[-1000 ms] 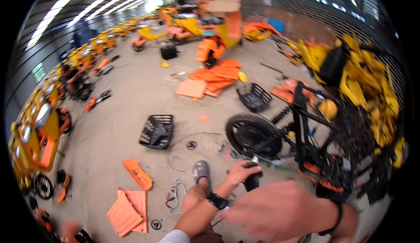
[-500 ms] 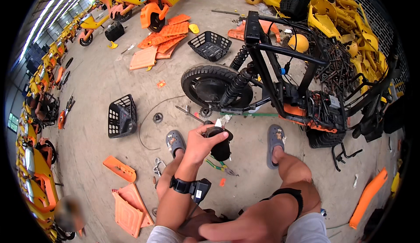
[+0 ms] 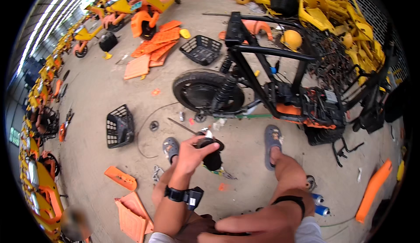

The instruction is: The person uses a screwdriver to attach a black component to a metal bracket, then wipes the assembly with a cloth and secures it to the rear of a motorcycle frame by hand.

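In front of my body, between my feet, my left hand [image 3: 194, 153] is closed on a black rounded part [image 3: 212, 159] with a circular rim at its top. The thumb lies across the rim. From the grip a long thin metal rod [image 3: 183, 126] sticks out up and to the left, and a small white piece [image 3: 209, 134] shows above the fingers. Pliers with green handles [image 3: 224, 172] lie on the floor, partly hidden behind the black part. My right hand [image 3: 232, 225] is low at the bottom edge, blurred and close to my lap; its fingers cannot be made out.
A stripped black scooter frame [image 3: 271, 50] with its wheel [image 3: 205, 90] stands ahead. Black baskets [image 3: 120, 127] and orange panels [image 3: 131, 216] lie leftward. Blue cans [image 3: 321, 210] lie at right. Yellow body parts [image 3: 323, 11] are piled far right; scooters line the left.
The view has shifted a little. My left hand, still gripping the black part, appears slightly lower and further left. Blue cans have come into sight beside my right leg.
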Tool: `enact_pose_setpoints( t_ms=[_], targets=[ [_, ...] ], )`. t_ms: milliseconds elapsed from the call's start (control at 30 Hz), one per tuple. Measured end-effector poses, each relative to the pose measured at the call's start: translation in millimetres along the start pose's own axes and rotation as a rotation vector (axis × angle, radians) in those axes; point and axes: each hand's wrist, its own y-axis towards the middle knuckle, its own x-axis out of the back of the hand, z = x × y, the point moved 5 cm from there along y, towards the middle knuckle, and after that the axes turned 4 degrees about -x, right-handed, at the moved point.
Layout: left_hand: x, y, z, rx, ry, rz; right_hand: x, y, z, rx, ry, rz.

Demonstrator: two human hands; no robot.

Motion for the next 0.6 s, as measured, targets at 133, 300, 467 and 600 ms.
enact_pose_setpoints(
  t_ms=[133, 300, 467, 600],
  targets=[
    [2, -3, -2, -0.021, -0.015, -0.004, 7, -3, 9, 0.143, -0.087, 0.077],
    [3, -2, -2, -0.033, 0.048, 0.016, 20, 6, 14, 0.006, -0.050, 0.108],
    [0, -2, -5, 0.005, 0.035, -0.015, -1, -11, 6, -0.062, 0.131, -0.105],
    [5, -5, 8, 0.067, -0.109, -0.024, 0, -3, 12, 0.073, 0.145, 0.072]
  ],
)
